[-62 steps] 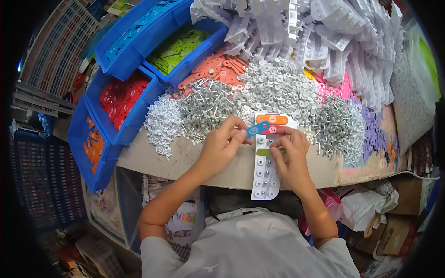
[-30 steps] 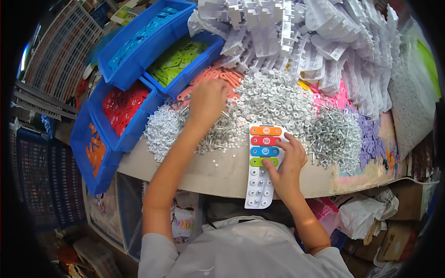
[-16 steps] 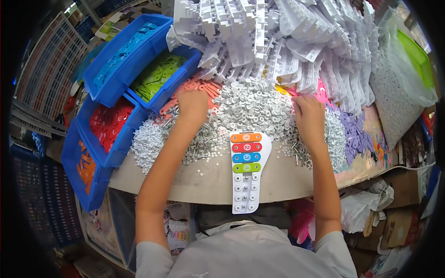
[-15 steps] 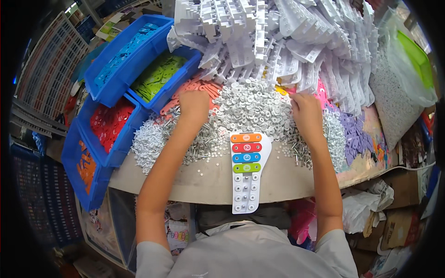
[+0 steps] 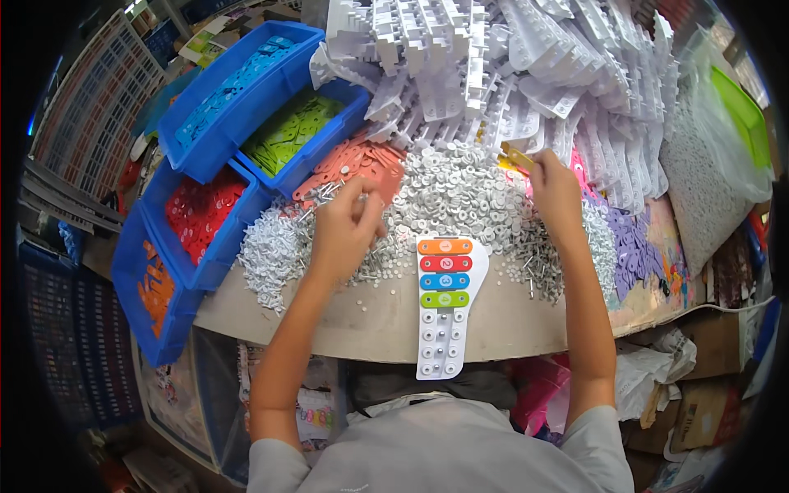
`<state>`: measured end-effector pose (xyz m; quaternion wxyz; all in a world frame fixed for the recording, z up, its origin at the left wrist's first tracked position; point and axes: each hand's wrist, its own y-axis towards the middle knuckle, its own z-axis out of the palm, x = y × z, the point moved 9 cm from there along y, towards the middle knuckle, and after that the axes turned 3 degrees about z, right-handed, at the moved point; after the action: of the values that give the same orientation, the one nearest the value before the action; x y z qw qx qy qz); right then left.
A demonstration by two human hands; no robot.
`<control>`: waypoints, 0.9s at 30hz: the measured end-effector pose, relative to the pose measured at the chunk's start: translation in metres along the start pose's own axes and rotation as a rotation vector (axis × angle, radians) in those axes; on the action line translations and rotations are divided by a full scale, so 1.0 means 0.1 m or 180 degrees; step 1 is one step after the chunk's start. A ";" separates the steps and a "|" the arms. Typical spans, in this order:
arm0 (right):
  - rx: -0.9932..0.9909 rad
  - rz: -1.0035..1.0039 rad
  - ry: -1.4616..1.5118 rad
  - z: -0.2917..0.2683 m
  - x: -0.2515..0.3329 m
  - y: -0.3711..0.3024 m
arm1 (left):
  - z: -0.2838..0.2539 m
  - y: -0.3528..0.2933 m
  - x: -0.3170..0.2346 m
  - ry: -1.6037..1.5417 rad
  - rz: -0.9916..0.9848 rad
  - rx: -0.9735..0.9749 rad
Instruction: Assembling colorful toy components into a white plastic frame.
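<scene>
A white toy panel [image 5: 477, 264] lies at the table's front edge. Across its upper part sit an orange, a red, a blue and a green strip; below them are bare round posts and screws. My right hand [image 5: 555, 197] pinches a yellow strip [image 5: 516, 156] above the far yellow pieces. Over the screws, beside the salmon strips [image 5: 345, 168], my left hand [image 5: 345, 234] has curled fingers; what they hold, if anything, I cannot make out. Between both hands spreads a heap of white rings [image 5: 460, 193].
Blue bins [image 5: 215, 168] of blue, green, red and orange strips stand at the left. White panels [image 5: 575, 74] are stacked at the back. Small white parts [image 5: 275, 255], metal screws [image 5: 538, 267] and purple strips [image 5: 633, 251] lie around. A clear bag [image 5: 707, 164] stands at the far right.
My left hand has drawn back from the salmon strips toward me, its fingers now curled. My right hand has lifted a yellow strip from the far pile. The view has shifted slightly.
</scene>
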<state>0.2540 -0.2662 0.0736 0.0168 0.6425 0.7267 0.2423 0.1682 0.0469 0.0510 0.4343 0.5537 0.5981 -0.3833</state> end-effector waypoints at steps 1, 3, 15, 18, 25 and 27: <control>0.0103 0.0306 0.0758 -0.08 -0.02 -0.09 | 0.01 -0.14 0.07 -0.0005 -0.0038 -0.0021; 0.0231 0.0640 0.1486 -0.18 -0.03 -0.35 | 0.13 -0.40 0.22 -0.1227 -0.0209 0.0095; 0.1568 0.1824 0.2829 0.07 -0.10 -1.95 | 0.48 -1.20 0.49 -0.2343 -0.0626 0.0085; 0.1619 0.1599 0.2072 0.08 -0.19 -2.07 | 0.52 -1.22 0.53 -0.2409 -0.0827 0.0204; 0.1053 0.0476 0.1209 -0.13 0.22 -1.92 | 0.63 -1.25 0.59 -0.2564 -0.0831 0.0443; 0.1144 0.0130 0.1029 -0.07 0.34 -1.92 | 0.67 -1.27 0.55 -0.2743 -0.1108 0.0471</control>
<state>0.0683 -0.2475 0.0175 -0.2192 0.6026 0.7383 0.2090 0.0479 -0.0095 -0.0257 0.5316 0.2652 0.4184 -0.6870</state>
